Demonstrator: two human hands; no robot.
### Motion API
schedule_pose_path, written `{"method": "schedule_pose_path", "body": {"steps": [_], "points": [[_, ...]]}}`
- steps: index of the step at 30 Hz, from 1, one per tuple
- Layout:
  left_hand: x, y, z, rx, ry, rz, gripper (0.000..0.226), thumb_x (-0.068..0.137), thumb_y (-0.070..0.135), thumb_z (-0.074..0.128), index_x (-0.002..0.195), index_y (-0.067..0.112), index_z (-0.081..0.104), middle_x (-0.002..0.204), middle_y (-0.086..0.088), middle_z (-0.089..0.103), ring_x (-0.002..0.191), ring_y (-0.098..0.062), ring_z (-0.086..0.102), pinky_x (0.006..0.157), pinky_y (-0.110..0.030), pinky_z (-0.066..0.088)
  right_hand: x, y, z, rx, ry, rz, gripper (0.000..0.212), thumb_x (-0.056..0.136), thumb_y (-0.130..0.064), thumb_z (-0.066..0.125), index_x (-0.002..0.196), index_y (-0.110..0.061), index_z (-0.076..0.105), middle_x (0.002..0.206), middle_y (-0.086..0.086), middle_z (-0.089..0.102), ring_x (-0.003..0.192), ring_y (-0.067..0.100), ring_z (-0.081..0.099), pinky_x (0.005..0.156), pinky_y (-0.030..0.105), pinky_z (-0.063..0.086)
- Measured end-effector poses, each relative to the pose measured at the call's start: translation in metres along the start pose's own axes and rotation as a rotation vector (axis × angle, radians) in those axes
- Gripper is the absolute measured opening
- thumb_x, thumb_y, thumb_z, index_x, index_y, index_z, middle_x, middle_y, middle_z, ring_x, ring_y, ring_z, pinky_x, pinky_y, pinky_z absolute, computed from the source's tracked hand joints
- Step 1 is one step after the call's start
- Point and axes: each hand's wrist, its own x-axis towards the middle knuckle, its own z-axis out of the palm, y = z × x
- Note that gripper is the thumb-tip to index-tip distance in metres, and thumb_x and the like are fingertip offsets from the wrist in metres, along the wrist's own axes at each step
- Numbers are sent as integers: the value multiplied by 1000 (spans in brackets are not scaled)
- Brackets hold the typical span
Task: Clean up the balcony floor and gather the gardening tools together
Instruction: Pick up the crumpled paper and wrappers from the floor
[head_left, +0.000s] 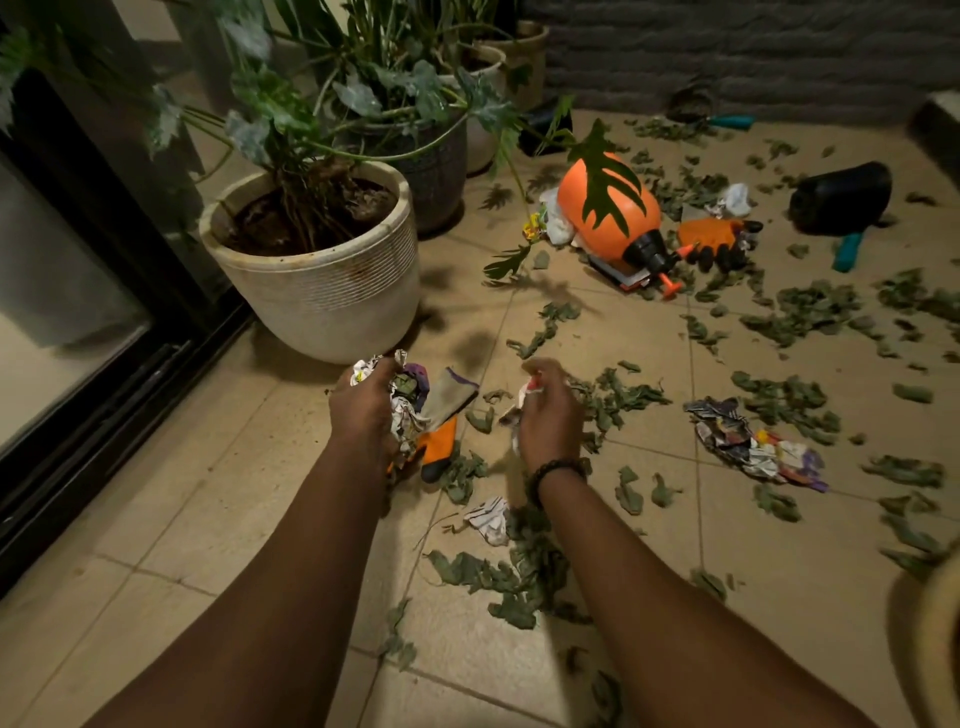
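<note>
While both arms reach forward over the tiled floor (260, 467), the left hand (363, 410) is closed around a wad of crumpled paper (402, 410) and leaf scraps, with a grey-cuffed orange glove (441, 421) pressed against that bundle. The right hand (548, 410), a beaded bracelet (553, 470) at its wrist, is curled shut, pinching a small scrap of paper (530, 387) between its fingertips. Both hands are just in front of the white ribbed plant pot (327, 275), the left one nearest its base.

Dry green leaves (519, 571) lie scattered over the tiles on the near side of the pot and far out to its right. A small paper ball (491, 519) sits among them, nearer the camera than the hands. Another heap of crumpled printed paper (753, 447) lies well to the right of the pot. Beyond the pot and to its right, an orange spray bottle (608, 213) lies on its side, with a second orange glove (714, 239) just beside its black nozzle. Further right of that lie a black object (841, 197) and a teal-handled tool (847, 252); another teal handle (730, 122) rests by the far wall.
</note>
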Motion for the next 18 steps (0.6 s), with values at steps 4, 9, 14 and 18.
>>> {"method": "schedule_pose_path", "body": {"steps": [4,9,14,18], "points": [[-4,2,-5,-40,-24,0,27,77,11,79,102,8,68,94,-20,69,81,-33,68,81,-54,57,-61,15,13,-446,-108,-85,23,102,-21,38,111,-19,60,118,4,45,98,21,54,74,26,45],[-11,19,-12,-64,-56,17,29,68,13,82,91,10,65,93,-21,69,87,-36,70,77,-46,58,-109,44,27,-810,-337,-130,50,100,-41,41,143,-16,36,146,15,27,133,35,29,100,44,42],[-5,12,-9,27,-118,66,46,43,32,81,85,14,71,91,-16,73,87,-34,72,85,-60,57,-98,29,34,-824,-378,-166,57,93,8,36,146,-13,31,139,19,33,123,36,41,97,38,43],[-33,18,8,57,-176,32,20,72,17,81,86,14,68,83,-14,69,77,-30,68,79,-48,58,-55,1,14,-618,-246,-183,48,90,6,43,133,-16,47,127,16,46,111,33,51,90,36,48]]}}
